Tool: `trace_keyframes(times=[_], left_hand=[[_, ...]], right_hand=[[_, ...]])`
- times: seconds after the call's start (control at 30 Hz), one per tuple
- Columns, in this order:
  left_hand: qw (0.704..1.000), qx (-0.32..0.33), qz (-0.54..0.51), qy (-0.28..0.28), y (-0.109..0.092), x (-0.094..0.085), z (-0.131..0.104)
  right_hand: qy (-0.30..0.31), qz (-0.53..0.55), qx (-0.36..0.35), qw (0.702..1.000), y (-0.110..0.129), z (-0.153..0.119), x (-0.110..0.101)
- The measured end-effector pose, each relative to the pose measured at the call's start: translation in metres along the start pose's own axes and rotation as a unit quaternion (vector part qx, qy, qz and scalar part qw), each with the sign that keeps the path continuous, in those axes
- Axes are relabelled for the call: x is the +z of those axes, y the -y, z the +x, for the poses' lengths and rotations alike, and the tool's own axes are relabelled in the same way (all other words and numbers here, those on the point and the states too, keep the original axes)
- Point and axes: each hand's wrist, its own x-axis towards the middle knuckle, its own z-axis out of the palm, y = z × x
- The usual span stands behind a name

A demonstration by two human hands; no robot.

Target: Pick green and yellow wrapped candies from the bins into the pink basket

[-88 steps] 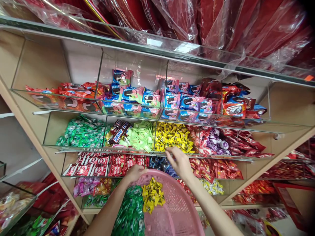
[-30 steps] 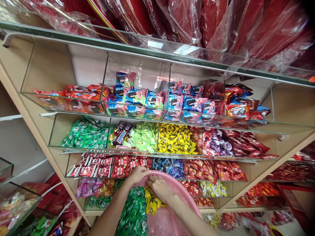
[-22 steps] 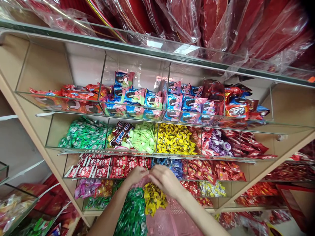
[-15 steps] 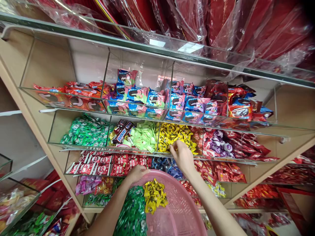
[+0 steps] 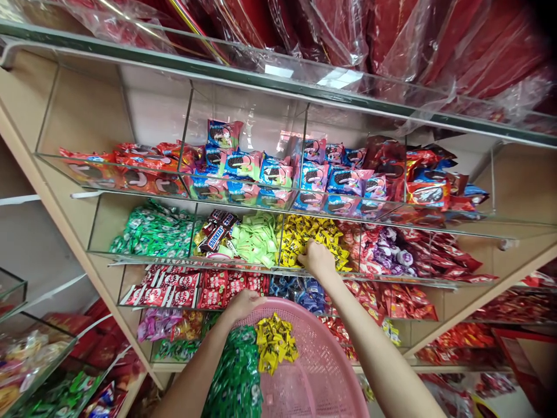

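Observation:
My left hand (image 5: 246, 305) grips the rim of a pink plastic basket (image 5: 322, 325) at its far left side. In the basket, a heap of green-wrapped candies (image 5: 237, 366) lies on the left, beside a smaller pile of yellow-wrapped candies (image 5: 275, 343). Up in the shelf compartment of yellow candies (image 5: 300, 232), my right hand (image 5: 319, 259) has its fingers curled closed among the wrappers. Its fingertips, and how many candies are in them, are hidden.
Glass dividers and front panels (image 5: 243, 268) edge the compartments. Next to the yellow candies are light green packets (image 5: 256, 238) and purple-wrapped sweets (image 5: 387, 249). Packaged cookies (image 5: 343, 181) fill the shelf above, red packets (image 5: 235, 287) the one below. Plastic-wrapped red goods (image 5: 313, 29) sit on top.
My right hand has shifted slightly up and left among the yellow candies, and its fingers have curled in. My left hand keeps hold of the basket, which is nearly still.

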Motion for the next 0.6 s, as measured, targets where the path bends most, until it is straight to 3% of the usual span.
trace_keyframes(times=[0.13,0.23,0.33,0.4,0.5,0.6], left_hand=[[1.0,-0.001,0.004,0.001,0.0,0.0,0.0],[1.0,0.003,0.008,0.0,-0.001,-0.001,0.0],[1.0,0.013,0.005,0.009,-0.003,-0.003,-0.001],[1.0,0.022,0.001,0.015,-0.004,-0.004,-0.001],[0.999,0.028,-0.003,0.017,-0.005,-0.003,-0.001],[1.0,0.027,-0.006,0.015,-0.005,-0.002,-0.001]], right_hand=[[-0.014,0.029,0.0,0.999,-0.005,-0.002,0.001],[-0.06,0.085,-0.012,0.995,-0.012,-0.01,-0.009],[-0.119,0.184,-0.062,0.974,-0.016,-0.029,-0.027],[-0.127,0.25,-0.111,0.953,-0.016,-0.047,-0.036],[-0.056,0.307,-0.191,0.931,-0.011,-0.076,-0.025],[0.056,0.299,-0.257,0.917,-0.002,-0.1,0.014]])
